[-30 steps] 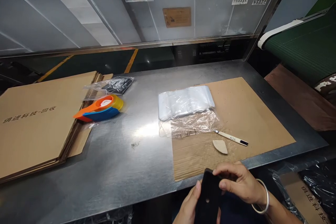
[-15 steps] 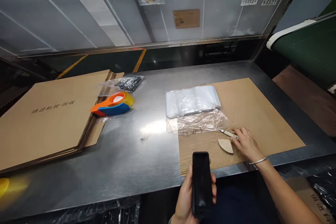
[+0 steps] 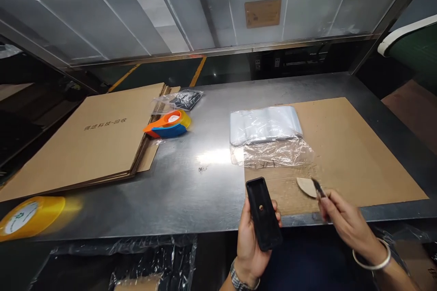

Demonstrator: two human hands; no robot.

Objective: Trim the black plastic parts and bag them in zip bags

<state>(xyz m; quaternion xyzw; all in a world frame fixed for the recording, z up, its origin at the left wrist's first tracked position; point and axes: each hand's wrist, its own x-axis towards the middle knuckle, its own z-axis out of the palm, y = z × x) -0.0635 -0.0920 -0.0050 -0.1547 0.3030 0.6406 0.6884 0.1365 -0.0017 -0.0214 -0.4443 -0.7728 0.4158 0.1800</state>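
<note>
My left hand (image 3: 251,241) is closed round a black rectangular case (image 3: 263,218), a shallow shell tilted so its hollow inside and a small round hole show. My right hand (image 3: 344,218) grips a small knife (image 3: 318,187); its dark, thin front part points up and left, and the fingers cover most of the handle. Just left of the knife lies a pale wedge-shaped piece (image 3: 306,187) on the flat cardboard sheet (image 3: 362,159). Whether the knife touches this wedge I cannot tell. Beyond it, a stack of clear plastic bags (image 3: 266,125) rests partly on the cardboard.
On the left stands a stack of folded cardboard (image 3: 109,145), with an orange and blue tape dispenser (image 3: 167,125) against its edge and a bagged black item (image 3: 186,99) behind. A yellow tape roll (image 3: 30,216) is at the metal table's (image 3: 191,200) front left.
My right hand has lifted the knife off the cardboard and drawn it nearer. The black case has tilted in my left hand, so its hole now shows. The camera view has shifted left.
</note>
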